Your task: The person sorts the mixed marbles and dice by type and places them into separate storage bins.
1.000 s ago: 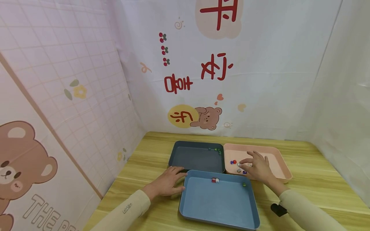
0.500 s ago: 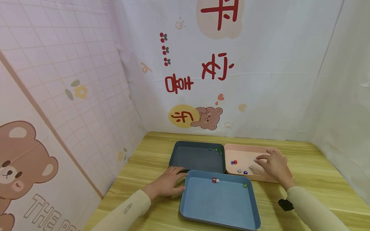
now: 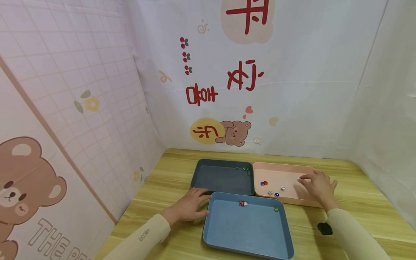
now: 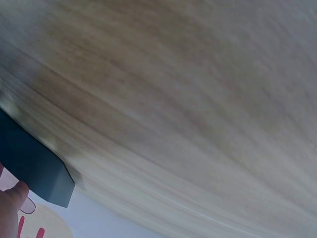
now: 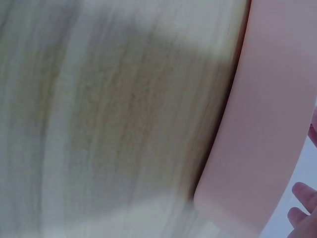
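My right hand (image 3: pixel 320 185) is over the right side of the pink tray (image 3: pixel 286 167), pinching a small white die (image 3: pixel 299 178) between thumb and finger; the fingers partly hide it. Elsewhere in that tray lie a blue die (image 3: pixel 262 183) touching a red die (image 3: pixel 265 183), two white dice, one of them nearer the middle (image 3: pixel 282 188), and another blue die (image 3: pixel 277 194). At the left rim of the light blue tray (image 3: pixel 248 231), my left hand (image 3: pixel 190 205) rests with fingers extended. That tray holds a red die (image 3: pixel 241 203), a white die (image 3: pixel 245 204) and a green die (image 3: pixel 276 209).
Behind the blue tray, left of the pink one, stands a dark tray (image 3: pixel 221 177) with several green dice (image 3: pixel 244 168) in its far right corner. The three trays sit close together on a wooden table (image 3: pixel 162 173). Printed cloth walls enclose it. A black object (image 3: pixel 325 228) is beneath the right wrist.
My right hand has moved rightward across the pink tray with the white die, uncovering the dice near the tray's front. The left hand has stayed in place.
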{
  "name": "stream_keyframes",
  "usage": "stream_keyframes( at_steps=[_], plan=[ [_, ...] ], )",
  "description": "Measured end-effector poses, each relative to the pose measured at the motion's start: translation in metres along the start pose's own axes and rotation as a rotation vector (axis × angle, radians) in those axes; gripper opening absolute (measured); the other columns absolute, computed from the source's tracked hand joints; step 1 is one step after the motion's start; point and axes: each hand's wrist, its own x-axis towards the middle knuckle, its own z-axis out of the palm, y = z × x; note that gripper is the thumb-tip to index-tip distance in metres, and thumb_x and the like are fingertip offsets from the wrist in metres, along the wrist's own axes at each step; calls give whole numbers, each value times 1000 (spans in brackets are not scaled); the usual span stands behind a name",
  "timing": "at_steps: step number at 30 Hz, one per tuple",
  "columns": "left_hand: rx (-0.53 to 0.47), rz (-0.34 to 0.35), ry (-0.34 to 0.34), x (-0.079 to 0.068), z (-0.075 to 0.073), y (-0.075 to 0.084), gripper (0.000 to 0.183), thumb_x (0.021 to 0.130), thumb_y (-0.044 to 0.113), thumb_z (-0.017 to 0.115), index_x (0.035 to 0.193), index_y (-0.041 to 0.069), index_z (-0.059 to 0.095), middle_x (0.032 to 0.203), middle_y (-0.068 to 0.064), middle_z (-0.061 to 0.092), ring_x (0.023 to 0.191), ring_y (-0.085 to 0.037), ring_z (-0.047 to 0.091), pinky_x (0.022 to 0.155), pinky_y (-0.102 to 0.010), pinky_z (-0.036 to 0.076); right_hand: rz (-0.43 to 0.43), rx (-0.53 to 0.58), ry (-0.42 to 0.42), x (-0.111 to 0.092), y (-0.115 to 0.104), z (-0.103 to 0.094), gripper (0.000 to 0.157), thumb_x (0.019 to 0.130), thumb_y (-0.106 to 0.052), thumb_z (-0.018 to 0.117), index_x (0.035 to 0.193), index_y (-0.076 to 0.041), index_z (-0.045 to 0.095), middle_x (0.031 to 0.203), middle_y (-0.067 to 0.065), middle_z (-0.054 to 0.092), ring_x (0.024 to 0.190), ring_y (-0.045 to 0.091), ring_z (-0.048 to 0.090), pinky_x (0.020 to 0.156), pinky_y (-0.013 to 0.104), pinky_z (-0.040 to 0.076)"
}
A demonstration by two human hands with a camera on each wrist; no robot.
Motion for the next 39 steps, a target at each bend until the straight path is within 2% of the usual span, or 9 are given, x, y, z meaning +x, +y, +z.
stream_keyframes(
  at_steps=[7,18,27,30,33,34,36,39],
  plan=[
    [9,2,0,1,1,0,57,100,50,53,147,17,49,152,-12,39,138,-29,38,114,-54,27,4,2,8,1,-2,2,41,97,-37,62,120,-4,68,142,40,35,128,65,21,92,87,-1],
    [3,-5,0,0,1,0,58,99,49,54,147,16,49,153,-11,38,138,-29,37,115,-53,25,-17,27,-2,0,-7,3,41,98,-37,61,120,-2,69,144,40,33,130,64,20,93,87,-3],
    [16,0,7,0,2,-1,58,99,50,54,146,16,50,152,-11,39,138,-29,38,115,-53,26,-71,59,-10,-3,-20,7,39,97,-36,63,118,-4,72,144,35,37,134,56,24,93,86,-2],
    [20,1,8,1,2,-1,58,99,50,54,146,16,50,152,-11,39,138,-29,38,115,-53,26,-129,24,28,-2,-26,11,33,94,-33,68,114,-7,75,139,34,44,133,52,29,94,85,6],
    [16,0,9,1,2,0,57,99,49,55,146,16,50,152,-11,39,138,-29,38,115,-53,26,-236,-63,86,-2,-31,14,28,91,-30,72,109,-10,78,126,25,61,126,48,40,100,75,22],
    [15,0,10,1,2,0,57,99,48,55,146,15,50,152,-11,39,138,-29,38,115,-53,25,-263,-54,89,-2,-33,15,26,90,-28,73,108,-9,78,122,24,64,125,47,42,101,73,25],
    [13,-1,10,1,2,0,57,99,48,56,146,15,50,152,-11,39,138,-29,38,115,-53,25,-280,-25,72,-2,-38,17,26,90,-27,73,108,-8,78,122,25,64,125,50,42,102,71,25],
    [11,-3,8,1,2,0,57,99,47,55,146,15,50,152,-11,39,138,-29,38,115,-53,25,-222,64,8,-4,-47,20,28,93,-28,71,110,-7,77,134,31,53,130,55,34,100,78,14]
  ],
)
